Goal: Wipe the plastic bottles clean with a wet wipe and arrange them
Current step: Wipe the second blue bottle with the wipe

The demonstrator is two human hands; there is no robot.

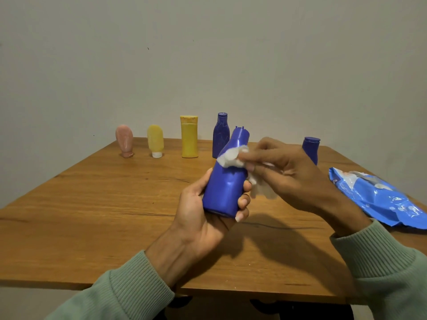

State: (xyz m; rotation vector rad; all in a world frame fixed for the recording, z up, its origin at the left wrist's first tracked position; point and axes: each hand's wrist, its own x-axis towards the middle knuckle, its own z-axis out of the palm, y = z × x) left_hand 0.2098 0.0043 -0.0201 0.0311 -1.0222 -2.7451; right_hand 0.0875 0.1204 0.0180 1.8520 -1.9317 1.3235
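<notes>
Counted: six bottles in all, three blue, two yellow, one pink.

In the left hand point(208, 215), one held blue bottle point(225, 188), tilted with its neck up and away. Fingers curled round the right side of its lower body, thumb along the left side, base low against the palm. Top end small and blurred, perhaps without a cap.

In the right hand point(293, 172), one wet wipe point(231, 158), white and bunched. Pinched between thumb and fingertips and pressed onto the shoulder of the held blue bottle, just above the left fingers. Loose tail of the wipe hanging under the right fingers, close beside the left fingertips.

Beyond both sets of fingertips, five bottles standing well apart from the hands near the far edge of one wooden table point(92, 204). From far left of the left fingers inward: one pink tube point(124, 140) on its cap, one yellow tube point(155, 139) on a white cap, one tall yellow bottle point(189, 139), one rear blue bottle point(220, 137) just behind the held one's neck. Past the right fingers, one more: a short blue bottle point(310, 146), lower part hidden behind the knuckles.

Right of the right wrist, one blue wipe pack point(379, 199), flat and crumpled on the table.

Two pale green ribbed sleeves point(129, 294), one per forearm.
</notes>
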